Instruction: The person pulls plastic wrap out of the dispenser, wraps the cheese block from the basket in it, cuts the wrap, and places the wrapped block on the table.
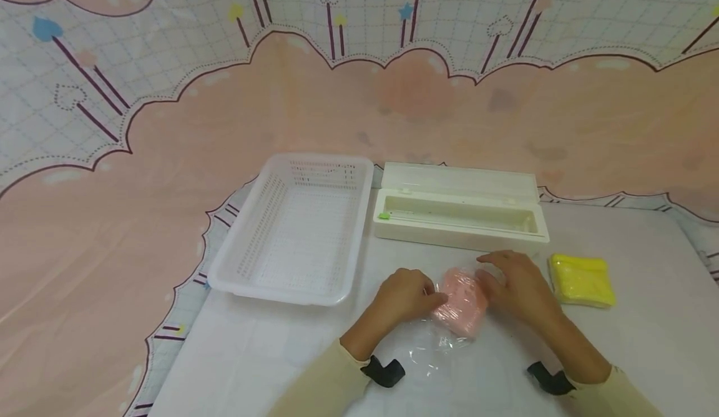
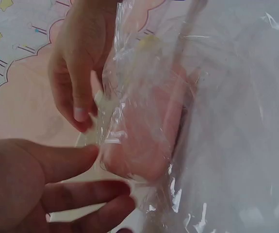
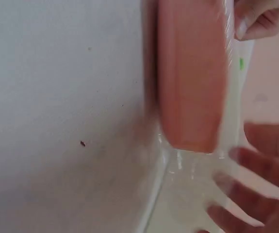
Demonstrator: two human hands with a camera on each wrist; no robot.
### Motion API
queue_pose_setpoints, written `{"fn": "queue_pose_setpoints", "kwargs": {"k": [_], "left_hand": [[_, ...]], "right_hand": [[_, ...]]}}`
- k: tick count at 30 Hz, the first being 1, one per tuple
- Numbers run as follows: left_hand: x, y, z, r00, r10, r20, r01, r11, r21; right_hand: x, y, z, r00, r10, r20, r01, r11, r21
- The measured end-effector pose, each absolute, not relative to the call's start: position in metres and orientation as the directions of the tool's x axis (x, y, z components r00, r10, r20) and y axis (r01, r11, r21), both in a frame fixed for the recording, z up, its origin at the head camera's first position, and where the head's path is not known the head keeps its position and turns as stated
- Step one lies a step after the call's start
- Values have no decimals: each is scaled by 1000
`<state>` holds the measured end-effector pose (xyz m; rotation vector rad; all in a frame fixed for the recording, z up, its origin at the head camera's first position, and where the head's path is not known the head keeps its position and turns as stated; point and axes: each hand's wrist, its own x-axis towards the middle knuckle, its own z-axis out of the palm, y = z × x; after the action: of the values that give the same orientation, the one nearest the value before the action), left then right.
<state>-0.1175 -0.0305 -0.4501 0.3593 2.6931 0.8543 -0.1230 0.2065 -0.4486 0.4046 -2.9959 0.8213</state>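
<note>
A pink block (image 1: 462, 304) in clear plastic film stands between the two hands; it looks like modelling clay, but its kind is not certain. My left hand (image 1: 407, 295) pinches the film at the block's left edge; in the right wrist view this hand (image 3: 261, 18) has its thumb and fingers curled there. My right hand (image 1: 517, 286) is close by the block's right side, its fingers spread and apart from the block in the right wrist view. Loose clear film (image 1: 427, 351) hangs toward me from the block.
A white perforated basket (image 1: 221, 279) stands at the left. Behind the hands is a long cream box (image 1: 460, 237) with its lid raised and a small green piece (image 1: 384, 216) at its left end. A yellow wrapped block (image 1: 582, 281) lies right of my right hand. A patterned cloth hangs behind.
</note>
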Motion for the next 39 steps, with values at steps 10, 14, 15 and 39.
{"fn": "queue_pose_setpoints", "kwargs": {"k": [10, 14, 15, 39], "left_hand": [[-129, -39, -464, -957, 222, -188, 8, 666, 746], [-139, -35, -467, -944, 217, -249, -73, 598, 798], [-141, -34, -467, -941, 215, -262, -92, 581, 809], [-129, -36, -472, -924, 235, -302, -126, 559, 819]], "right_hand": [[-106, 216, -446, -892, -156, -425, 204, 699, -685], [-107, 213, -454, -831, -159, -533, 353, 589, -727], [-107, 212, -456, -826, -160, -540, 370, 570, -734], [-114, 204, -468, -823, -265, -502, 353, 452, -819]]}}
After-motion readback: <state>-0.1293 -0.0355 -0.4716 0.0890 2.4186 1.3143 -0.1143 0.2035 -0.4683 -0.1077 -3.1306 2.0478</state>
